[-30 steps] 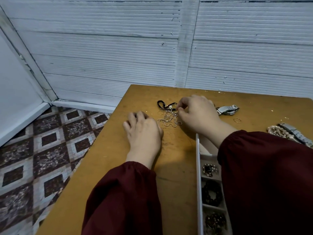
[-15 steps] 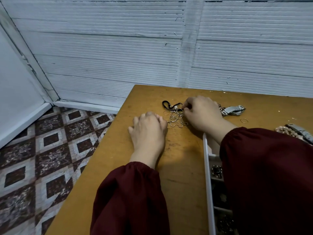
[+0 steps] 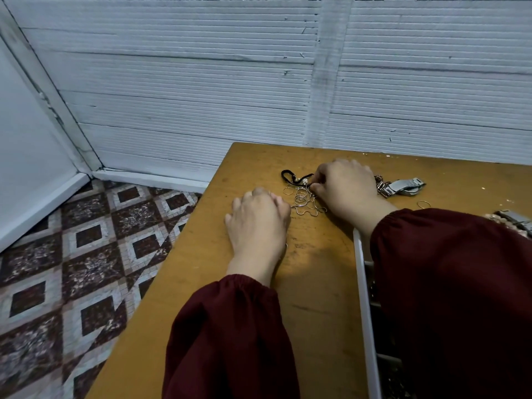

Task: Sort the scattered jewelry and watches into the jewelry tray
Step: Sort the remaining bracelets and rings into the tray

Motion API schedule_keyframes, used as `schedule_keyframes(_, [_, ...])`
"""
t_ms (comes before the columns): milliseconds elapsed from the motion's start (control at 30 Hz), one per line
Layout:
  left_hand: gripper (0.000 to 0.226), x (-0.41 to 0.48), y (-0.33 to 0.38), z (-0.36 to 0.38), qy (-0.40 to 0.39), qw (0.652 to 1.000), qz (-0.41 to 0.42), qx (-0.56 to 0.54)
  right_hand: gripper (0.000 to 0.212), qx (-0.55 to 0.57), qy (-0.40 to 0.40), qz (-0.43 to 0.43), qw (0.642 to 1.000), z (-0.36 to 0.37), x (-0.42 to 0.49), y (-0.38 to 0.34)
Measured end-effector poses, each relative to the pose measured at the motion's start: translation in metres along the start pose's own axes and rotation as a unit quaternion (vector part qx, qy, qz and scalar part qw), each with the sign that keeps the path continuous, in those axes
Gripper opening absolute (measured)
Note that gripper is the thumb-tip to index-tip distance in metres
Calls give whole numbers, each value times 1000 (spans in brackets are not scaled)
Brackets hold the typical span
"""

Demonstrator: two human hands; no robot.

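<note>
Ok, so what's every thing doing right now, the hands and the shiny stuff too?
Left hand: resting on the table, fingers loosely curled, holding nothing.
Right hand: pinching into the ring pile.
Ring pile: tangled, loose on the table.
Black cord: lying loose.
Watch: lying flat, outside the tray.
Single ring: lying alone.
Tray: mostly hidden by the right sleeve.

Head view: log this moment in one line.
right hand: pinches ring pile | left hand: rests on table | tray: beside right sleeve
</note>
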State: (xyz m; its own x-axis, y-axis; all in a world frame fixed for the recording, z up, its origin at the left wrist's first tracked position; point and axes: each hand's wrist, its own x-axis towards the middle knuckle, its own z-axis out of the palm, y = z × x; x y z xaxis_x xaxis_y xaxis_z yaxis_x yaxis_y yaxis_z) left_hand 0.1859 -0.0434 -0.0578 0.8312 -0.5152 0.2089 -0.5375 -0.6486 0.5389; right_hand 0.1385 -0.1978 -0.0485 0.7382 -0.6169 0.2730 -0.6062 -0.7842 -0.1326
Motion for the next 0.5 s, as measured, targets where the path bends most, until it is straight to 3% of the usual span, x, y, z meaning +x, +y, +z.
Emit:
schedule_keyframes(167, [23, 1, 0, 0, 3, 1000, 2, 3, 14, -8, 5, 14, 1000, 1, 2, 0])
schedule_keyframes(333, [25, 2, 0, 1, 9, 1000, -2, 12, 32, -58, -2, 57, 997, 3, 5, 2])
schedule_keyframes(500, [24, 2, 1, 1, 17, 1000, 4, 9, 28, -48, -15, 60, 997, 3, 7, 3])
